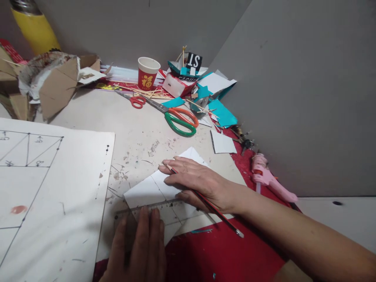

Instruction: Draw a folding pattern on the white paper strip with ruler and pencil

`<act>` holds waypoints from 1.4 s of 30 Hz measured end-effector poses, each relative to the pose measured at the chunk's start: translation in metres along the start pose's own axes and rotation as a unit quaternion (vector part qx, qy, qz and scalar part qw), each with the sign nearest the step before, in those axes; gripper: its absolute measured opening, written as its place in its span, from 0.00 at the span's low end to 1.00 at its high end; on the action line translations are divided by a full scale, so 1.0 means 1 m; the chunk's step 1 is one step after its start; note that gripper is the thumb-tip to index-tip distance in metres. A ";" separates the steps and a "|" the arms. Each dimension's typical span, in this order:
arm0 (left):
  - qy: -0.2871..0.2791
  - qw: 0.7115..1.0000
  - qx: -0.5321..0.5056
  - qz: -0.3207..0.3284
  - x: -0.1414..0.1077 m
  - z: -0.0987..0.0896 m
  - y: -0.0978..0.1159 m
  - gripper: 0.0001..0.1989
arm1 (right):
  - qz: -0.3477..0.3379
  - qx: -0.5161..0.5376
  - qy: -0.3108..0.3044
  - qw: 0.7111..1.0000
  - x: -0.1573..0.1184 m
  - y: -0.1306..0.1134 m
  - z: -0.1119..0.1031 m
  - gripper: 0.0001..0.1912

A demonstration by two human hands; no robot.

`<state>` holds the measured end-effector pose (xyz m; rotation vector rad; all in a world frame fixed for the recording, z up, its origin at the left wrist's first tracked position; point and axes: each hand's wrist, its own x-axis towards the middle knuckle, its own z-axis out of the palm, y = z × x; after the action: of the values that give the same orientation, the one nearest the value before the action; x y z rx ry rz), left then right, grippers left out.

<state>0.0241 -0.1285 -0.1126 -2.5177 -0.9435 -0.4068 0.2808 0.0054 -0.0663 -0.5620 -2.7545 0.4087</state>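
My right hand [205,183] holds a red and black pencil [219,213] between its fingers, the sharpened tip pointing away past the fingertips. Its fingers rest over a white piece of card [143,191] marked with thin drawn lines. Across the near part of this card lies a clear ruler [166,205]. My left hand [141,246] lies on the ruler with its fingers stretched out flat; the thumb's grip cannot be made out. The right thumb is close to the ruler's far end. Part of the card is hidden under both hands.
A large white sheet with drawn lines [70,188] lies left. Beyond are large scissors [180,121], small red scissors [137,102], wooden sticks [152,93], a red paper cup [147,74] and blue card scraps [222,112]. Right is a pink glue gun [268,176]; cardboard pieces [58,86] stand left.
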 end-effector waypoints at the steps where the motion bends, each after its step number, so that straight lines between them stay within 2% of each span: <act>1: 0.000 1.000 0.001 -0.001 0.000 0.000 0.000 0.21 | 0.001 0.001 -0.003 1.000 0.000 0.000 -0.001 0.15; 19: -0.007 1.000 0.008 0.005 -0.001 0.000 -0.001 0.21 | 0.015 0.026 -0.004 1.000 0.002 -0.004 -0.002 0.18; 24: 0.013 1.000 0.011 -0.015 0.000 0.002 0.002 0.21 | 0.015 0.032 -0.001 0.999 0.002 -0.004 -0.003 0.17; 32: 0.045 0.999 0.024 0.010 0.001 0.007 0.001 0.23 | 0.008 0.027 -0.008 1.000 0.001 -0.003 -0.002 0.17; 38: 0.026 0.999 0.022 -0.008 -0.001 0.006 0.004 0.23 | 0.003 0.032 -0.004 0.999 0.001 -0.001 -0.002 0.17; 42: 0.013 1.000 0.020 0.002 -0.003 0.003 0.003 0.23 | 0.008 0.034 -0.008 0.999 0.001 -0.001 -0.002 0.17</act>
<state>0.0245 -0.1307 -0.1171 -2.4714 -0.9282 -0.4131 0.2803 0.0051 -0.0641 -0.5677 -2.7418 0.5101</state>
